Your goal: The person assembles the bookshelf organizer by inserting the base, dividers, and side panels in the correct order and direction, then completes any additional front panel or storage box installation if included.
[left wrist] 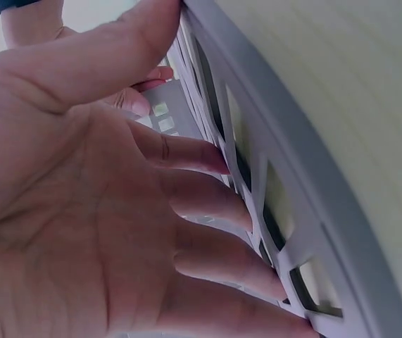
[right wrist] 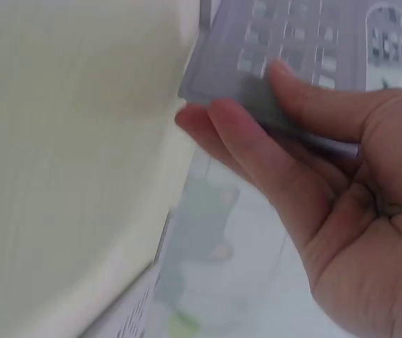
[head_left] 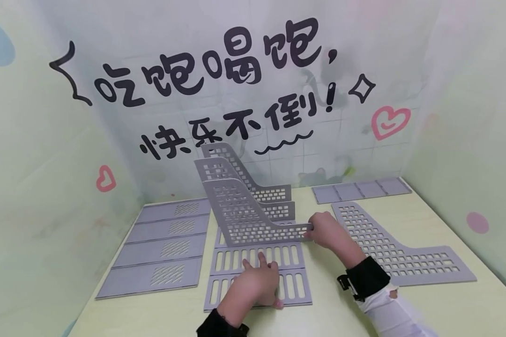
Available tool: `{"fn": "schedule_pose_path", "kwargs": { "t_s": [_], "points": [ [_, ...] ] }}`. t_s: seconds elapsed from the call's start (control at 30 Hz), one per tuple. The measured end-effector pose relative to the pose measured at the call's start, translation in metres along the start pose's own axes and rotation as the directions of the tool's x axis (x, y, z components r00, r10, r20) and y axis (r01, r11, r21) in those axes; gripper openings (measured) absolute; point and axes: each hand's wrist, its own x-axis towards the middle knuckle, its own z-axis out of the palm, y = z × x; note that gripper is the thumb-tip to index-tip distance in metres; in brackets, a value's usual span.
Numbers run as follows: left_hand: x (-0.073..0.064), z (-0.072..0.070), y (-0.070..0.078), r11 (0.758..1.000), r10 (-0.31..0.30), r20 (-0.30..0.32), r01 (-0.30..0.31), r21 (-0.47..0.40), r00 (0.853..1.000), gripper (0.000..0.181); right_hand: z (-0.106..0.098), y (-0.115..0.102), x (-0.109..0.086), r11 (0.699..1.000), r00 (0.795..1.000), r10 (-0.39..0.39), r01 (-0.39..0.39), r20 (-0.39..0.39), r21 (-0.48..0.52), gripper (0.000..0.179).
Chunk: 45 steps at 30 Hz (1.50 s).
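My right hand (head_left: 328, 230) grips the low end of a grey perforated side panel (head_left: 240, 215), which stands upright on a slotted base (head_left: 216, 273). In the right wrist view, the thumb lies on the face of the panel (right wrist: 222, 67) and the fingers are around its edge. My left hand (head_left: 257, 283) presses the near part of the base, its fingers spread. Seen from the left wrist, its fingertips touch the slotted base (left wrist: 296, 204). Two similar upright panels (head_left: 274, 211) stand behind the gripped one, partly hidden by it.
A flat grey sheet with hatched vents (head_left: 160, 252) lies at left. Another perforated side panel (head_left: 409, 264) lies flat at right, near my right forearm. A narrow sectioned strip (head_left: 362, 189) lies at the back right. A printed backdrop (head_left: 253, 103) encloses the table.
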Motion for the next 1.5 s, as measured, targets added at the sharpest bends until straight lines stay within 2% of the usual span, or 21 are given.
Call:
{"fn": "schedule_pose_path", "kwargs": {
  "t_s": [0.17,0.3,0.5,0.67,0.8,0.87,1.0,1.17,1.23,1.3,1.4,1.5],
  "points": [
    [0.000,-0.002,0.000,1.000,0.012,-0.003,-0.012,0.014,1.000,0.101,0.009,-0.016,0.000,0.989,0.996,0.092,-0.090,-0.007,0.118,0.015],
    [0.001,-0.002,-0.001,0.998,0.034,-0.007,-0.034,0.056,0.999,0.100,0.012,-0.023,-0.001,0.957,0.993,0.114,-0.120,0.038,0.262,0.025],
    [0.002,-0.005,-0.005,0.991,0.086,0.018,-0.087,0.105,0.996,0.098,0.009,-0.024,-0.003,0.851,0.982,0.145,-0.188,0.124,0.490,0.036],
    [0.004,-0.010,-0.009,0.981,0.143,0.019,-0.145,0.132,0.989,0.098,0.008,-0.024,-0.002,0.770,0.980,0.108,-0.188,0.166,0.609,0.042],
    [0.003,-0.010,-0.011,0.983,0.142,0.024,-0.144,0.116,0.990,0.096,0.011,-0.021,0.000,0.721,0.979,0.059,-0.178,0.197,0.670,0.050],
    [0.003,-0.008,-0.011,0.985,0.135,0.022,-0.136,0.105,0.991,0.096,0.011,-0.017,0.001,0.708,0.977,0.041,-0.177,0.211,0.683,0.052],
    [0.001,-0.006,-0.008,0.991,0.106,0.012,-0.107,0.083,0.994,0.095,0.011,-0.015,-0.002,0.719,0.972,0.036,-0.185,0.231,0.670,0.054],
    [-0.003,-0.003,-0.004,0.998,0.045,0.006,-0.046,0.031,0.999,0.097,0.013,-0.020,-0.009,0.764,0.970,0.045,-0.187,0.239,0.617,0.054],
    [-0.004,-0.003,-0.004,0.999,0.030,0.003,-0.030,0.015,1.000,0.097,0.014,-0.021,-0.010,0.806,0.974,0.045,-0.166,0.221,0.569,0.051],
    [-0.006,-0.003,-0.004,0.999,0.030,-0.002,-0.030,0.022,1.000,0.098,0.015,-0.022,-0.010,0.864,0.981,0.037,-0.126,0.188,0.487,0.049],
    [-0.007,-0.007,-0.009,0.996,0.069,-0.009,-0.068,0.052,0.998,0.098,0.015,-0.024,-0.009,0.942,0.989,0.017,-0.065,0.146,0.330,0.048],
    [-0.008,-0.018,-0.020,0.991,0.133,0.000,-0.133,0.023,0.991,0.093,0.015,-0.024,-0.007,0.974,0.989,0.000,-0.033,0.147,0.223,0.041]
  ]
}}
